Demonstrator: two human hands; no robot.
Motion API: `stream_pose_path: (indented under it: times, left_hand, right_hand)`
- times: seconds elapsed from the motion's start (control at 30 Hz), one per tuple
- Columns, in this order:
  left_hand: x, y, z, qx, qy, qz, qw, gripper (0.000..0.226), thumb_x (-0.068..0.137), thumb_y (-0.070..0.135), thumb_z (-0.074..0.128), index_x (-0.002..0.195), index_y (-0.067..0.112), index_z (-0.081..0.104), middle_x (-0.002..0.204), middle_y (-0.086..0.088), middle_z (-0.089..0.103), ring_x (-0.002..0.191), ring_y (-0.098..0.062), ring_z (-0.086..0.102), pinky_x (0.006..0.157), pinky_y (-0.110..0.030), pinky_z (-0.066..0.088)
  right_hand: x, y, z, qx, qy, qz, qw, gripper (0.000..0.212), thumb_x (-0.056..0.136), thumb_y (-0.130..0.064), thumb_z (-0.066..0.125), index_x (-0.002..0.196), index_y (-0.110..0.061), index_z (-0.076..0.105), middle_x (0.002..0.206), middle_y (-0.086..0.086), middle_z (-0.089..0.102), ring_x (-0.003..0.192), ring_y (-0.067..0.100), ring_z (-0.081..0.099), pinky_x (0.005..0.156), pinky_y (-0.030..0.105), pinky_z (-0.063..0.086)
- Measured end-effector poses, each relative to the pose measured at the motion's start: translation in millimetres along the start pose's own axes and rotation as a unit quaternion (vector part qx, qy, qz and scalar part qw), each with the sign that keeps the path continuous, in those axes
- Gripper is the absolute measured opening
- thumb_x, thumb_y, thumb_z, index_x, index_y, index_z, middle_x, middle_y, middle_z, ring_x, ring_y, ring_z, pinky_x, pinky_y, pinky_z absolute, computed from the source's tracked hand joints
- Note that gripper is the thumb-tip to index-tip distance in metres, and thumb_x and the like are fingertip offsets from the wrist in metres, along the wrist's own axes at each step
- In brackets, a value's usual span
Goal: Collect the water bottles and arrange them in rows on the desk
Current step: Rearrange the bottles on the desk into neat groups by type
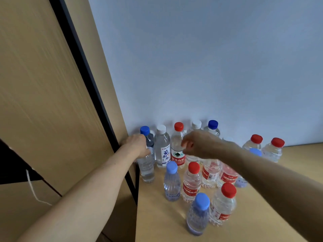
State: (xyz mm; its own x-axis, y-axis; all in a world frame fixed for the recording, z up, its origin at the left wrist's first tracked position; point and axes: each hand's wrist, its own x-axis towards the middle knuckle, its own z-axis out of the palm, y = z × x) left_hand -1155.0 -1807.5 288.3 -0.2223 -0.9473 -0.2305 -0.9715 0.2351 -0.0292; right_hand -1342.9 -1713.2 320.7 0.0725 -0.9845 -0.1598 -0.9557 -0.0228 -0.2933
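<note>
Several clear water bottles stand on the wooden desk (157,215) near the wall. My left hand (137,145) grips a tall blue-capped bottle (146,165) at the far left of the back row. Beside it stand a white-capped bottle (162,147) and a red-capped bottle with a red and green label (177,142). My right hand (195,144) hovers in front of the back row with its fingers loosely curled and nothing in it. Shorter red-capped (191,182) and light-blue-capped (172,182) bottles stand in front.
A tall wooden cabinet panel (43,102) with a black edge stands close to the left of the desk. The grey wall (209,58) is directly behind the bottles. Two red-capped bottles (272,149) stand apart at the right. A white cord (33,187) hangs at the lower left.
</note>
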Motion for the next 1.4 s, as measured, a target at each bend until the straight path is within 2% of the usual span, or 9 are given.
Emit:
stream_pose_path:
  times: [0.1, 0.2, 0.4, 0.57, 0.8, 1.07, 1.2, 1.27, 1.4]
  left_hand:
    - [-2, 3, 0, 0.002, -0.009, 0.004, 1.000, 0.034, 0.092, 0.031, 0.058, 0.115, 0.005, 0.057, 0.078, -0.005, 0.057, 0.103, -0.027, 0.065, 0.072, -0.028, 0.044]
    - [-1, 7, -1, 0.008, -0.017, 0.000, 1.000, 0.032, 0.092, 0.031, 0.059, 0.110, 0.005, 0.059, 0.063, -0.001, 0.044, 0.094, -0.026, 0.068, 0.069, -0.028, 0.048]
    - [2, 7, -1, -0.008, -0.028, -0.030, 0.999, 0.024, 0.091, 0.031, 0.060, 0.093, 0.007, 0.056, 0.064, -0.004, 0.053, 0.042, -0.016, 0.055, 0.045, -0.023, 0.047]
    - [-2, 7, -1, -0.036, -0.026, -0.034, 0.998, 0.029, 0.091, 0.031, 0.062, 0.105, 0.006, 0.058, 0.079, -0.006, 0.061, 0.053, -0.020, 0.061, 0.045, -0.025, 0.049]
    - [-6, 8, 1, -0.012, -0.004, -0.015, 1.000, 0.036, 0.092, 0.030, 0.060, 0.116, 0.004, 0.057, 0.110, -0.013, 0.066, 0.100, -0.028, 0.066, 0.074, -0.030, 0.050]
    - [-11, 9, -1, 0.005, 0.001, -0.005, 1.000, 0.037, 0.094, 0.031, 0.058, 0.118, 0.003, 0.056, 0.073, -0.004, 0.051, 0.103, -0.027, 0.065, 0.075, -0.028, 0.048]
    - [-11, 8, -2, 0.008, -0.003, -0.002, 1.000, 0.037, 0.094, 0.029, 0.057, 0.118, 0.001, 0.056, 0.081, -0.007, 0.061, 0.101, -0.027, 0.066, 0.073, -0.028, 0.048]
    - [-9, 6, -2, 0.002, -0.005, -0.002, 1.000, 0.037, 0.095, 0.028, 0.056, 0.119, 0.000, 0.057, 0.094, -0.010, 0.066, 0.102, -0.027, 0.065, 0.076, -0.029, 0.049]
    - [-4, 5, -3, -0.016, -0.009, 0.000, 1.000, 0.034, 0.094, 0.024, 0.056, 0.119, 0.000, 0.058, 0.078, -0.007, 0.058, 0.100, -0.026, 0.065, 0.074, -0.029, 0.048]
  right_hand:
    - [1, 52, -31, -0.078, 0.041, 0.091, 0.992, 0.024, 0.086, -0.009, 0.056, 0.100, -0.020, 0.071, 0.106, -0.001, 0.070, 0.095, 0.020, 0.064, 0.082, 0.032, 0.054]
    - [1, 97, -33, -0.130, 0.021, 0.156, 0.979, 0.031, 0.089, -0.010, 0.054, 0.114, -0.023, 0.065, 0.119, -0.002, 0.062, 0.105, 0.020, 0.059, 0.081, 0.027, 0.048]
    - [13, 115, -26, -0.070, -0.032, 0.168, 0.983, 0.035, 0.091, -0.016, 0.055, 0.126, -0.020, 0.060, 0.127, 0.000, 0.058, 0.108, 0.022, 0.059, 0.081, 0.026, 0.047]
    - [13, 115, -13, -0.078, -0.035, 0.157, 0.984, 0.037, 0.088, -0.014, 0.063, 0.124, -0.019, 0.061, 0.117, 0.001, 0.062, 0.098, 0.020, 0.060, 0.077, 0.024, 0.049]
    - [-7, 96, -76, -0.116, 0.040, 0.117, 0.986, 0.032, 0.088, -0.014, 0.057, 0.116, -0.025, 0.066, 0.118, 0.003, 0.064, 0.104, 0.022, 0.060, 0.089, 0.032, 0.050]
    - [-33, 14, -149, -0.055, 0.111, 0.020, 0.992, 0.024, 0.082, -0.024, 0.063, 0.103, -0.035, 0.068, 0.106, -0.002, 0.067, 0.092, 0.020, 0.062, 0.078, 0.031, 0.053]
    - [-19, -18, -134, 0.018, 0.116, -0.035, 0.992, 0.024, 0.085, -0.018, 0.060, 0.106, -0.027, 0.068, 0.109, -0.001, 0.066, 0.091, 0.021, 0.063, 0.057, 0.021, 0.045]
    - [-3, -32, -119, 0.024, 0.103, -0.054, 0.993, 0.023, 0.084, -0.015, 0.059, 0.103, -0.026, 0.068, 0.109, 0.000, 0.066, 0.090, 0.022, 0.064, 0.059, 0.023, 0.050]
    - [29, -47, -84, -0.010, 0.026, -0.064, 0.998, 0.029, 0.083, -0.010, 0.062, 0.105, -0.027, 0.067, 0.109, -0.001, 0.065, 0.088, 0.019, 0.064, 0.068, 0.027, 0.053]
